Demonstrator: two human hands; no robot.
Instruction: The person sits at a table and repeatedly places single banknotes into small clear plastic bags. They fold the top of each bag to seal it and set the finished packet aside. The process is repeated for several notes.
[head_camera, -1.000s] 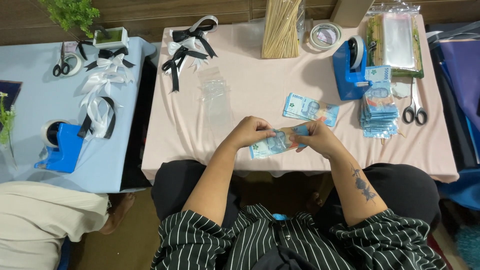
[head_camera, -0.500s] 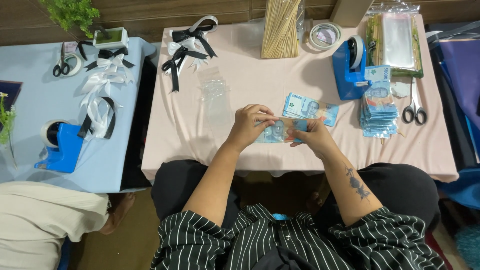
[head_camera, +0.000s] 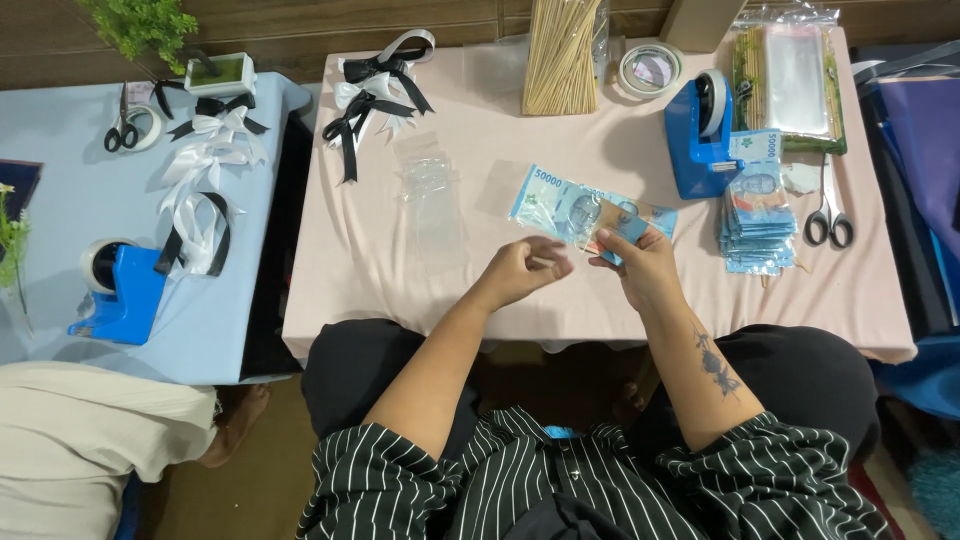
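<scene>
My right hand (head_camera: 640, 265) pinches a small folded blue banknote (head_camera: 627, 226) just above the pink table (head_camera: 380, 280). My left hand (head_camera: 522, 270) hovers beside it, fingers curled in, with nothing visible in it. A flat blue banknote (head_camera: 555, 203) lies on the cloth just beyond both hands. Right of them rests a stack of banknotes (head_camera: 755, 215). A clear plastic sleeve (head_camera: 432, 195) lies on the cloth left of my left hand.
On the pink table: a blue tape dispenser (head_camera: 700, 140), scissors (head_camera: 828, 215), a bundle of wooden skewers (head_camera: 560, 55), a tape roll (head_camera: 648, 68), a pack of clear bags (head_camera: 792, 85), black and white bows (head_camera: 375, 90). The blue side table (head_camera: 60, 200) carries another dispenser (head_camera: 118, 292), ribbons (head_camera: 205, 170), scissors (head_camera: 122, 128).
Both hands held the banknote together near the table's front edge. Since then they have moved further over the table, and my left hand has let go and drawn back to the left.
</scene>
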